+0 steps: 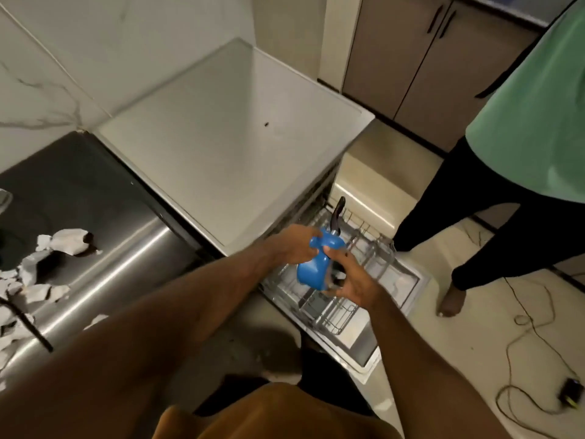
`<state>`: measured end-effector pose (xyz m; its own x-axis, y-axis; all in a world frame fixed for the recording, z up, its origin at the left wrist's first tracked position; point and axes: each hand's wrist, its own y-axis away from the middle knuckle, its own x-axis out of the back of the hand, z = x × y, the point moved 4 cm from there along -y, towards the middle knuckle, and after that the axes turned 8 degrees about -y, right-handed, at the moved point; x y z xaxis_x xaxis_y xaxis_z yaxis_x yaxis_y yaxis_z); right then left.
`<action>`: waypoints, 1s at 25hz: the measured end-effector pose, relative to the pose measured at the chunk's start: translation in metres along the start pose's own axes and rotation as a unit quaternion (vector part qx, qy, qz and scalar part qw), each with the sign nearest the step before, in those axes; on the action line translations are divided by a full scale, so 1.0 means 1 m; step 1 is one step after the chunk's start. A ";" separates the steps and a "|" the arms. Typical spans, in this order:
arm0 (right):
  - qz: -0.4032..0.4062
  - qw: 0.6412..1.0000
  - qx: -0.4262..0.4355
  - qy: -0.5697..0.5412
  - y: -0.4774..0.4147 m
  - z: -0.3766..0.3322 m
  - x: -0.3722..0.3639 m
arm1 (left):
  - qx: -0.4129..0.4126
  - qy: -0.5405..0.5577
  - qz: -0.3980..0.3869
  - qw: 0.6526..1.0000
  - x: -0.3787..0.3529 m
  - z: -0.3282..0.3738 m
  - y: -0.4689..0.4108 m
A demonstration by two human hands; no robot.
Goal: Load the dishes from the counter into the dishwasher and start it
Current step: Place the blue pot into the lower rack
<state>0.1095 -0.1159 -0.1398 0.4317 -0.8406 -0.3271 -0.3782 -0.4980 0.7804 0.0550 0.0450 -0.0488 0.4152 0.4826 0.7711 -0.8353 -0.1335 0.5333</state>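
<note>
A blue plastic item [315,267] is held in both hands above the pulled-out dishwasher rack [335,312]. My left hand [296,243] grips its upper part. My right hand [351,277] curls round its lower end from the right. A black utensil handle [337,217] sticks up just behind the blue item; what holds it is hidden. The white dishwasher [234,137] stands with its door [364,346] folded down under the wire rack.
Crumpled paper scraps [41,267] lie on the steel counter [95,217] at the left. Another person in a green shirt and black trousers [506,198] stands at the right of the dishwasher. A cable and a small black device [569,391] lie on the floor.
</note>
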 end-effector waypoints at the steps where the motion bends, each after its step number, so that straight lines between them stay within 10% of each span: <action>1: 0.010 1.000 -0.016 0.019 -0.010 0.006 0.005 | 0.015 0.002 -0.013 1.000 -0.017 -0.004 -0.011; 12: 0.163 0.961 -0.026 0.223 -0.184 0.070 0.040 | 0.195 0.119 -0.030 0.973 -0.174 -0.079 -0.131; 25: 0.210 0.961 -0.055 0.172 -0.352 0.145 0.093 | 0.257 0.225 -0.054 0.938 -0.286 -0.163 -0.282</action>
<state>0.1638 -0.0494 -0.5219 0.5119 -0.8334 0.2085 -0.4978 -0.0899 0.8626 0.1131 0.0858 -0.4768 0.1968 0.8180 0.5405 -0.4656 -0.4071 0.7858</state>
